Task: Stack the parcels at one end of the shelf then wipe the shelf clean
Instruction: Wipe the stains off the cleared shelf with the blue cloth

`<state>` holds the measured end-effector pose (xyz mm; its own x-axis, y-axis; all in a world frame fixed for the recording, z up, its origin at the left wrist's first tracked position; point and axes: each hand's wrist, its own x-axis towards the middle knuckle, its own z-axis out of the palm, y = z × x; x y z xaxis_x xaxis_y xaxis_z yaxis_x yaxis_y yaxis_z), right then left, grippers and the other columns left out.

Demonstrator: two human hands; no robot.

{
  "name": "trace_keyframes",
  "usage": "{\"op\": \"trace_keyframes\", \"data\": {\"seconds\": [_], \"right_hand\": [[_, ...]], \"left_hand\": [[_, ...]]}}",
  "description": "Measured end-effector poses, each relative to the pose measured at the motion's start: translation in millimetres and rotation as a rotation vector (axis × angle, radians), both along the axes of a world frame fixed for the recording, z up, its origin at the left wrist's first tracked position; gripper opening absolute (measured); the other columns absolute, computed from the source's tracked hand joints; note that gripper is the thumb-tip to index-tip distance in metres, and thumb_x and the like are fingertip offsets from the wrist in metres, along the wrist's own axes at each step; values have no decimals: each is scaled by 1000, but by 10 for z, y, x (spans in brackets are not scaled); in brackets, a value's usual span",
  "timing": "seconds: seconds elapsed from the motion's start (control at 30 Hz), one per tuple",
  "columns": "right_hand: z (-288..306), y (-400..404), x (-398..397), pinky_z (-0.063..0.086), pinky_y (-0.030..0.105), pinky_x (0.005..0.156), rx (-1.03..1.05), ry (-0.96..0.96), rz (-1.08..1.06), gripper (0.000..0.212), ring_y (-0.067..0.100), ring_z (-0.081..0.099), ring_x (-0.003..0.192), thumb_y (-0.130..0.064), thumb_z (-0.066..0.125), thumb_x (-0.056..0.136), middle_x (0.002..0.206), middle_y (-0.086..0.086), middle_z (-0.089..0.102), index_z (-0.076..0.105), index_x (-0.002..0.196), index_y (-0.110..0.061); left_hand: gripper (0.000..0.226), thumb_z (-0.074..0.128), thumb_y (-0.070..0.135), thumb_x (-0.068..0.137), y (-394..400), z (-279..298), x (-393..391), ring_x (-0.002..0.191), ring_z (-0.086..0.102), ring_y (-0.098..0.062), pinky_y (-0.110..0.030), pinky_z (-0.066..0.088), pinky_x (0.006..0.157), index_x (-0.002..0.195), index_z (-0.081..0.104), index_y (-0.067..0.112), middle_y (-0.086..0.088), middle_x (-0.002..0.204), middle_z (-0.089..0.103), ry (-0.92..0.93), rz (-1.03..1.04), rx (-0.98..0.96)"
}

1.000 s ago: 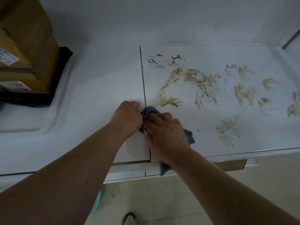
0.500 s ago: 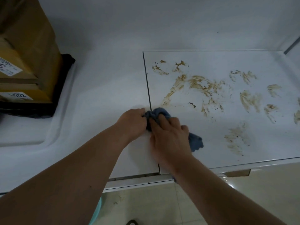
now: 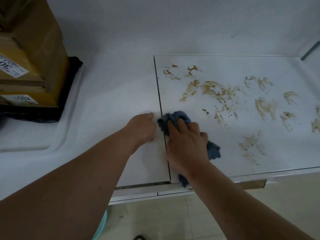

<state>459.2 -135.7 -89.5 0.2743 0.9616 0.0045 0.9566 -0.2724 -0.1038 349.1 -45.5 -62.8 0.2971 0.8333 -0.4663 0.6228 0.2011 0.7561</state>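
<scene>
Blue cloth (image 3: 174,118) bunched under pressing right hand (image 3: 186,141) at shelf (image 3: 121,94) seam, left hand (image 3: 142,127) curled beside it, holding nothing visible; parcels (image 3: 29,66) stacked far left; sweep firmly right through brown smears (image 3: 213,91).

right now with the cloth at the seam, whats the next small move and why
Probably sweep the blue cloth right, away from the seam, into the brown smears. The right hand grips the cloth, the panel left of the seam looks clean, and the nearest smears lie just ahead and right. The parcels are already stacked at the left end.
</scene>
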Motion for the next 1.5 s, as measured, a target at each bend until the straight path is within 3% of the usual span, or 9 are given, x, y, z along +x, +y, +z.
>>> {"op": "trace_keyframes", "data": {"seconds": [0.13,0.3,0.47,0.67,0.83,0.97,1.17,1.3,1.5], "right_hand": [[-5,139,49,31,45,98,9,-15,142,59,25,29,130,-32,38,97,153,-4,30,21,153,-33],[46,579,341,30,49,100,-60,-10,23,47,28,29,130,-34,32,101,151,-4,34,31,148,-34],[-5,218,72,34,46,90,46,-17,99,39,27,39,119,-39,35,99,132,-4,49,48,136,-34],[-124,-182,12,37,35,66,233,61,119,32,26,54,86,-37,43,89,97,-7,64,73,91,-28],[10,361,124,33,41,88,66,27,117,37,26,37,118,-42,36,100,136,-5,47,52,133,-35],[94,620,128,29,49,101,-70,48,93,43,28,27,131,-46,30,102,150,-5,35,40,143,-38],[60,275,25,32,42,86,18,54,224,36,25,36,118,-45,35,101,137,-9,47,55,130,-42],[-36,20,-49,30,36,77,95,129,296,30,25,44,110,-39,45,98,126,-10,57,66,118,-41],[-95,-407,-79,45,39,73,186,227,358,30,22,52,92,-36,47,84,104,-12,64,75,96,-34]], "left_hand": [[41,40,5,95,-14,-21,-1,96,60,-26,-36,56,83,132,53,17,-14,120,60,-29,-5,25],[55,41,9,96,-38,-50,-52,129,47,-31,-41,44,105,149,31,15,-14,142,48,22,-58,45],[47,41,5,95,-30,-78,-34,121,53,-35,-44,45,102,142,42,10,-19,133,54,34,-66,85],[54,39,11,98,-33,-97,-44,131,45,-25,-37,37,110,150,28,16,-8,151,36,26,-91,103],[50,41,12,97,-78,-113,-81,115,56,-24,-38,47,101,146,38,18,-5,139,50,-23,-28,131],[53,42,18,98,-124,-139,-130,111,58,-23,-38,48,100,149,31,24,-5,140,50,-68,22,123],[44,41,13,97,-176,-85,-121,93,58,-17,-33,52,88,139,47,26,-12,130,58,-152,99,101],[52,40,13,96,-238,-59,-134,123,51,-21,-34,45,103,147,36,24,-4,144,46,-83,126,127],[51,36,12,98,-455,-39,-200,127,47,-24,-38,39,108,148,35,22,-6,148,43,74,100,216]]}}
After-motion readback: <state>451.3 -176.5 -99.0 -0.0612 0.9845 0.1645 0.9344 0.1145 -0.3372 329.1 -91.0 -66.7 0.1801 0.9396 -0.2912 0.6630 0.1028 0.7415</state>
